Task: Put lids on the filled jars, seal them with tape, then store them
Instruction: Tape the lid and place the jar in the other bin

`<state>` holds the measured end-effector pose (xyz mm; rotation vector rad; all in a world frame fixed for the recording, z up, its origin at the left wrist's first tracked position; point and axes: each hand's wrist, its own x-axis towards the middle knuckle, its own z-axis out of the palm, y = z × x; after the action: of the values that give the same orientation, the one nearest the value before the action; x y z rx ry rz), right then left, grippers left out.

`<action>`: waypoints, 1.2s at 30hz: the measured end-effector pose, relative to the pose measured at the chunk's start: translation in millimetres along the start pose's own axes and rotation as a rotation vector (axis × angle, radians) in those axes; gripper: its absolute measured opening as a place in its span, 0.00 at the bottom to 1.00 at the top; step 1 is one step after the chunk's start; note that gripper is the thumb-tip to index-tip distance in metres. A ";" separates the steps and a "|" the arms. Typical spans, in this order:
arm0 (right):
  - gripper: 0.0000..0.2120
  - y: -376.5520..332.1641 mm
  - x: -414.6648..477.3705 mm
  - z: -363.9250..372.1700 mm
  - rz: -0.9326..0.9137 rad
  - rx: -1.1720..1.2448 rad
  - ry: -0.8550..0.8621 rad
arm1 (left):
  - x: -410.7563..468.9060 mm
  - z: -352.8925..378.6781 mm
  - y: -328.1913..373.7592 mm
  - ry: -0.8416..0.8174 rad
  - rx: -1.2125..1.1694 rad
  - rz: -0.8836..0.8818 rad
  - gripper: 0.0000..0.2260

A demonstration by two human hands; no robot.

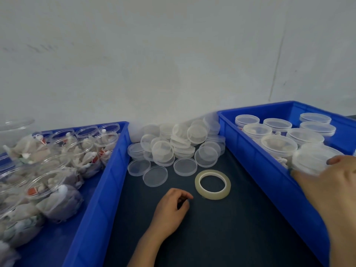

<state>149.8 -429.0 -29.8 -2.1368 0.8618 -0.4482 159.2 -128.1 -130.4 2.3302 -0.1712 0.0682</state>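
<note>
My right hand (335,189) grips a lidded clear jar (310,160) over the near corner of the right blue bin (269,170), which holds several lidded jars (279,143). My left hand (171,207) rests on the dark mat with fingers curled, holding nothing that I can see, just left of a roll of clear tape (212,184). A heap of loose clear lids (173,147) lies against the wall between the bins. The left blue bin (107,180) holds several open jars (48,182) stuffed with small fabric bags.
A dark mat (221,228) covers the table between the two bins. A white wall stands right behind the lids. A large clear container (15,130) sits at the far left behind the open jars.
</note>
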 end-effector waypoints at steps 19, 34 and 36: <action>0.18 -57.5 -106.9 86.0 -1.107 -0.217 -0.549 | -85.5 -78.2 68.4 0.242 0.893 0.238 0.18; 0.32 -162.5 -285.7 179.9 -1.343 0.117 -0.991 | -109.7 -235.9 -59.2 0.087 0.999 -0.556 0.38; 0.37 -160.9 -288.5 186.0 -1.383 0.023 -0.939 | -112.3 -228.2 -56.5 0.034 0.955 -0.591 0.40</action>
<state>118.6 -51.2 -34.7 -2.2293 -1.1971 -0.0244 57.1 86.8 -24.2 3.2095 0.7217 -0.1376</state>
